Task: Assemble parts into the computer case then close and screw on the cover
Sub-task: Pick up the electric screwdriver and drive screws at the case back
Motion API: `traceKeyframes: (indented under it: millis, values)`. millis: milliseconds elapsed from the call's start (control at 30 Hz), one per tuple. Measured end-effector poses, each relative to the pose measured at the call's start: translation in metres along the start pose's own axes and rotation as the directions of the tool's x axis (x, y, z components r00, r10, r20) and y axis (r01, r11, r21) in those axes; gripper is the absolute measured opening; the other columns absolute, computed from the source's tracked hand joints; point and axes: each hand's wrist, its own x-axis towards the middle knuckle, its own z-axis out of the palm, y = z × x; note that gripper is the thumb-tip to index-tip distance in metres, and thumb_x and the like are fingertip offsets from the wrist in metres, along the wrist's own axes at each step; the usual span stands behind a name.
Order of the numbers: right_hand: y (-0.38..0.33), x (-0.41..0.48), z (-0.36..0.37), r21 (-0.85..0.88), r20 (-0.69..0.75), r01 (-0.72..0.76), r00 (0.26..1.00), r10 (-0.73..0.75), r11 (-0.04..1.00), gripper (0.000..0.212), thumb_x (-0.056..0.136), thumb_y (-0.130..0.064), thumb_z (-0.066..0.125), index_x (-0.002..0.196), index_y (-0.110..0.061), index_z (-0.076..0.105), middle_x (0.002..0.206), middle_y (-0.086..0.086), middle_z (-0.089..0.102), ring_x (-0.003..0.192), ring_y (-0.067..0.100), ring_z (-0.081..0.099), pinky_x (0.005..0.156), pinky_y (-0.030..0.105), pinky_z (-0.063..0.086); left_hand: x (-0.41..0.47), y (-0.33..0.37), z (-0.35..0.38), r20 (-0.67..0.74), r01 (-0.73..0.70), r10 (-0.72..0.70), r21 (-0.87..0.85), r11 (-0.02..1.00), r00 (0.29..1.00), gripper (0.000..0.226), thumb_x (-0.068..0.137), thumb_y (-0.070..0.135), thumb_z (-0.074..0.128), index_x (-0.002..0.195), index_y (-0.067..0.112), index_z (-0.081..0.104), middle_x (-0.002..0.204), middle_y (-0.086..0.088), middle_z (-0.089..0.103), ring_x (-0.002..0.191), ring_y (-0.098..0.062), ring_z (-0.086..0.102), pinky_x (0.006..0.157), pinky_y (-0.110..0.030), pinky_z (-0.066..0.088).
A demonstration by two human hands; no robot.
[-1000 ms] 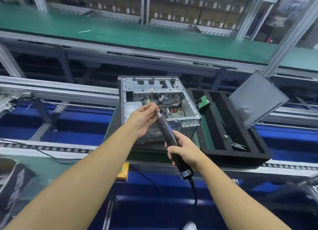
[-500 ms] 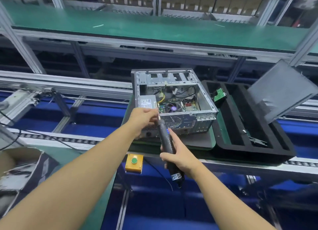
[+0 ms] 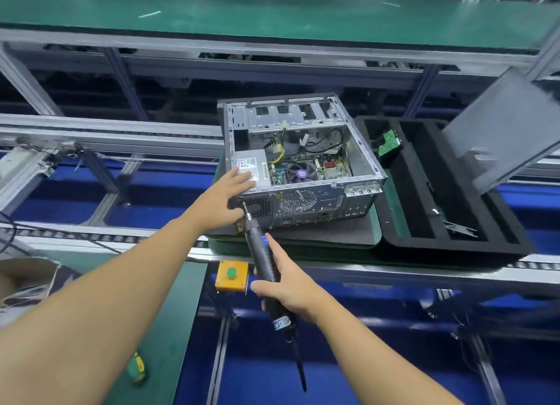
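On green pallet (image 3: 288,249) | computer case (image 3: 306,198), open side up | left hand (image 3: 222,200) flat, fingers spread on its near left corner | right hand (image 3: 292,282) wrapped round electric screwdriver (image 3: 260,253), bit at rear panel.

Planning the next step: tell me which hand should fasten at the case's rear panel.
Right. The right hand grips the electric screwdriver, whose bit sits at the rear panel of the computer case; the left hand rests on its near corner, probably steadying it.
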Motion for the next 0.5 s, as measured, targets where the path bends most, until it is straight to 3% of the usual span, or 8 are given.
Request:
traceKeyframes:
  millis: [133, 333, 500]
  values:
    - [-0.002, 0.005, 0.0, -0.012, 0.006, 0.0, 1.0, 0.0, 1.0, 0.105, 0.08, -0.025, 0.076, 0.155, -0.055, 0.009, 0.121, 0.008, 0.062, 0.063, 0.022, 0.066, 0.061, 0.031, 0.056, 0.001, -0.006, 0.002, -0.018, -0.037, 0.038, 0.048, 0.998, 0.999, 0.07, 0.084, 0.009, 0.068, 0.147, 0.029, 0.045, 0.157, 0.018, 0.029, 0.145, 0.007, 0.004, 0.113, -0.029, 0.025]
    - [-0.002, 0.011, -0.001, -0.023, 0.004, 0.015, 1.0, -0.015, 1.0, 0.105, 0.076, -0.026, 0.077, 0.153, -0.059, 0.013, 0.121, 0.012, 0.061, 0.064, 0.021, 0.065, 0.062, 0.032, 0.056, 0.004, -0.013, 0.003, -0.058, -0.042, 0.042, 0.015, 0.999, 0.997, 0.066, 0.088, -0.002, 0.066, 0.144, 0.029, 0.049, 0.151, 0.023, 0.034, 0.146, 0.005, 0.011, 0.116, -0.026, 0.023]
    - [-0.002, 0.015, -0.002, -0.024, -0.004, 0.016, 1.0, -0.016, 1.0, 0.105, 0.077, -0.026, 0.076, 0.153, -0.059, 0.013, 0.118, 0.01, 0.062, 0.063, 0.019, 0.066, 0.06, 0.031, 0.056, 0.005, -0.013, 0.005, -0.079, -0.02, 0.018, -0.021, 1.0, 0.997, 0.063, 0.088, -0.004, 0.066, 0.141, 0.028, 0.054, 0.147, 0.023, 0.039, 0.144, 0.005, 0.016, 0.121, -0.036, 0.022]
